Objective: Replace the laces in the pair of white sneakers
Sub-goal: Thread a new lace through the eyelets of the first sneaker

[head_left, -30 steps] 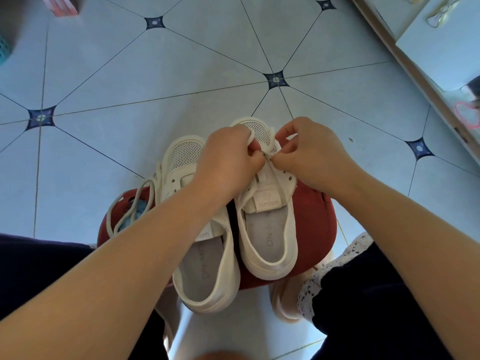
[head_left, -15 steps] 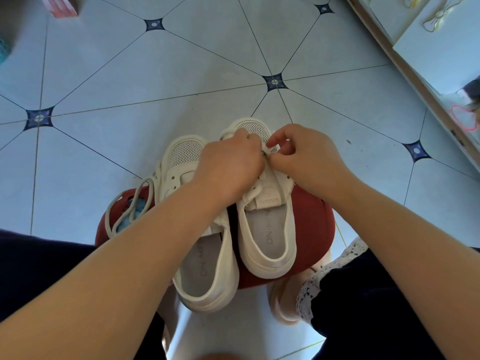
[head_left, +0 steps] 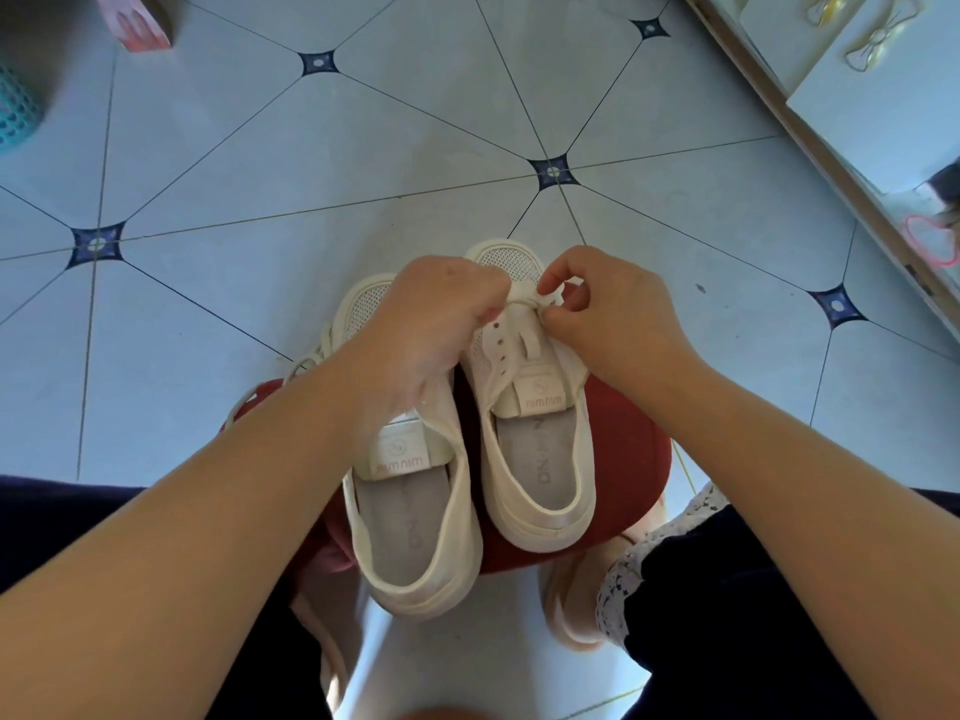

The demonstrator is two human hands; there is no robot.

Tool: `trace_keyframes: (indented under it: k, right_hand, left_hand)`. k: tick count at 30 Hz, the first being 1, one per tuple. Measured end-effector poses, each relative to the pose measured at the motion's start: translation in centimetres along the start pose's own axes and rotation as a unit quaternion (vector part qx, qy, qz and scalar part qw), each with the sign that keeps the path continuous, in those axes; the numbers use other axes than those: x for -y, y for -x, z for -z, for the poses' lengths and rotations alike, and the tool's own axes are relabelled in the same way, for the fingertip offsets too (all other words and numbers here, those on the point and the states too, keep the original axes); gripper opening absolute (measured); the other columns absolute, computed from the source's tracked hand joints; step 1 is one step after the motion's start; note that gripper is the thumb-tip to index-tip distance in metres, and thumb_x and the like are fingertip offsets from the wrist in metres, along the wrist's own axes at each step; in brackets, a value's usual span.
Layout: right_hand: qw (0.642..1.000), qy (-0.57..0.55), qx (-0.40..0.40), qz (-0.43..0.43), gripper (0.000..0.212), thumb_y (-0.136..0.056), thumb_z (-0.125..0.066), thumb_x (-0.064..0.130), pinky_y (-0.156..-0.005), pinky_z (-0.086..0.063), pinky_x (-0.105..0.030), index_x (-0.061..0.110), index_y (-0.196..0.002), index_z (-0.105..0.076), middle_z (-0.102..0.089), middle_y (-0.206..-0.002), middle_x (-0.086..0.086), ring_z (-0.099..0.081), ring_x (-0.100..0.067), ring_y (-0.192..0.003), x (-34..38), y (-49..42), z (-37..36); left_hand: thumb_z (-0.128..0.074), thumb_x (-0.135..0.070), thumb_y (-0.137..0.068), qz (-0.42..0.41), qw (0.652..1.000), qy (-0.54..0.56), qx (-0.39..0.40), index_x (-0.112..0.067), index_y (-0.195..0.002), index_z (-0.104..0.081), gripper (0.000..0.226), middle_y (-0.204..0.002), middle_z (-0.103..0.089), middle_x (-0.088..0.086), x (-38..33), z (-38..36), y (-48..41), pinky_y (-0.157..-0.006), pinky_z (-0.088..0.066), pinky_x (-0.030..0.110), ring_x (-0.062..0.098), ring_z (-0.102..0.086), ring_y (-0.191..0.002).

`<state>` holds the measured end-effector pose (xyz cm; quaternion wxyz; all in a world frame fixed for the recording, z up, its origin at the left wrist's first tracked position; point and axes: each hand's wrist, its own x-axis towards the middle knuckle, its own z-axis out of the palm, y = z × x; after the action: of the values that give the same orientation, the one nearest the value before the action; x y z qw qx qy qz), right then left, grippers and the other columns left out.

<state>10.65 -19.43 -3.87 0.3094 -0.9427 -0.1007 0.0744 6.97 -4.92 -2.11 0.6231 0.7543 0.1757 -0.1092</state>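
The two white sneakers sit side by side on a round red stool at the centre of the view, toes toward 12 o'clock and heels toward 6 o'clock. The right sneaker lies at 3 o'clock of the left sneaker, and the two touch along their sides. Each open shoe shows a grey insole with printed letters.

Both hands meet at the toe end of the right sneaker. The left hand comes in from 8 o'clock with its fingers curled tight on the lace. The right hand comes in from 4 o'clock and pinches the same lace between thumb and forefinger. A row of bare eyelets runs below the pinch.

A loose lace hangs off the left sneaker toward 9 o'clock.

On the tiled floor, a teal mesh basket sits at 10 o'clock, cut off by the frame's edge so that its contents cannot be told. A pink box stands at 11 o'clock.
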Motion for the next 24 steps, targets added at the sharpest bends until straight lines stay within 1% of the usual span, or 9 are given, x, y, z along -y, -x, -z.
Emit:
trace_keyframes:
  k: [4, 7, 9, 11, 14, 17, 19, 21, 24]
  right_hand:
    - [0.995, 0.032, 0.002, 0.092, 0.026, -0.081, -0.058, 0.012, -0.064, -0.034, -0.008, 0.028, -0.1, -0.064, -0.055, -0.081, 0.008, -0.047, -0.001, -0.068, 0.7, 0.4, 0.4]
    - [0.987, 0.026, 0.015, 0.157, 0.009, -0.083, -0.064, 0.024, -0.066, -0.033, -0.013, 0.022, -0.089, -0.07, -0.06, -0.081, 0.003, -0.047, -0.004, -0.071, 1.2, 0.8, 0.6]
    - [0.988, -0.017, 0.009, 0.152, 0.015, -0.086, -0.062, 0.028, -0.063, -0.035, -0.015, 0.017, -0.08, -0.07, -0.061, -0.072, 0.006, -0.051, -0.002, -0.07, 1.3, 1.0, 0.6]
    - [0.987, -0.101, 0.029, 0.122, 0.012, -0.087, -0.06, 0.021, -0.067, -0.036, -0.006, 0.024, -0.081, -0.07, -0.062, -0.071, 0.017, -0.053, 0.01, -0.071, 1.2, 0.9, 0.8]
    - [0.979, -0.173, 0.054, 0.095, 0.027, -0.09, -0.053, 0.01, -0.07, -0.038, -0.003, 0.032, -0.082, -0.067, -0.066, -0.075, 0.019, -0.056, 0.011, -0.074, 0.9, 0.8, 1.3]
    - [0.988, -0.122, 0.058, 0.072, 0.031, -0.092, -0.049, 0.013, -0.065, -0.036, -0.001, 0.036, -0.077, -0.063, -0.063, -0.077, 0.021, -0.054, 0.009, -0.074, 0.8, 0.7, 1.3]
    - [0.994, -0.06, 0.067, 0.065, 0.027, -0.091, -0.05, 0.016, -0.064, -0.032, 0.001, 0.034, -0.076, -0.062, -0.057, -0.077, 0.021, -0.05, 0.01, -0.073, 0.8, 0.7, 1.1]
    - [0.995, -0.019, 0.07, 0.072, 0.02, -0.087, -0.056, 0.017, -0.063, -0.031, 0.001, 0.033, -0.077, -0.061, -0.054, -0.074, 0.018, -0.046, 0.011, -0.068, 0.8, 0.7, 1.0]
    - [0.994, 0.032, 0.064, 0.088, 0.014, -0.08, -0.066, 0.021, -0.064, -0.029, 0.004, 0.033, -0.079, -0.059, -0.052, -0.08, 0.014, -0.045, 0.007, -0.069, 0.9, 0.8, 1.0]
  left_hand:
    - [-0.046, -0.005, -0.076, 0.06, 0.992, 0.092, 0.06, -0.017, -0.053, -0.039, 0.026, -0.055, -0.026, -0.001, 0.0, 0.2, 1.2, -0.037, -0.01, 0.017, 0.009, -0.015, -0.041]
    - [-0.05, -0.008, -0.081, 0.04, 0.993, 0.09, 0.064, -0.014, -0.059, -0.049, 0.023, -0.054, -0.032, -0.002, -0.2, -0.2, 1.3, -0.035, -0.015, 0.015, 0.008, -0.02, -0.041]
    - [-0.053, -0.014, -0.085, 0.037, 0.993, 0.103, 0.045, -0.013, -0.062, -0.058, 0.023, -0.053, -0.038, -0.003, -0.3, -0.1, 1.1, -0.035, -0.017, 0.016, 0.007, -0.022, -0.04]
    - [-0.05, -0.016, -0.087, 0.05, 0.987, 0.151, 0.005, -0.011, -0.066, -0.062, 0.026, -0.055, -0.042, -0.002, -0.3, 0.4, 0.9, -0.038, -0.019, 0.018, 0.008, -0.024, -0.042]
    - [-0.046, -0.014, -0.091, 0.064, 0.961, 0.269, -0.018, -0.004, -0.076, -0.065, 0.026, -0.061, -0.047, 0.001, -0.1, 0.9, 0.7, -0.048, -0.028, 0.022, 0.011, -0.034, -0.051]
    - [-0.049, -0.017, -0.093, 0.032, 0.966, 0.256, 0.004, -0.014, -0.082, -0.07, 0.025, -0.066, -0.056, -0.007, 0.1, 1.0, 0.7, -0.064, -0.035, 0.023, 0.01, -0.044, -0.07]
    - [-0.052, -0.018, -0.092, 0.011, 0.977, 0.212, 0.007, -0.02, -0.084, -0.071, 0.021, -0.062, -0.06, -0.016, 0.1, 1.0, 0.7, -0.068, -0.034, 0.022, 0.007, -0.042, -0.072]
    - [-0.055, -0.018, -0.09, 0.012, 0.983, 0.186, -0.002, -0.021, -0.087, -0.07, 0.016, -0.057, -0.058, -0.019, 0.2, 0.9, 0.7, -0.066, -0.035, 0.019, 0.007, -0.039, -0.068]
    - [-0.057, -0.015, -0.089, 0.022, 0.978, 0.204, -0.037, -0.02, -0.084, -0.07, 0.014, -0.061, -0.06, -0.014, 0.6, 0.8, 0.6, -0.059, -0.041, 0.015, 0.008, -0.042, -0.065]
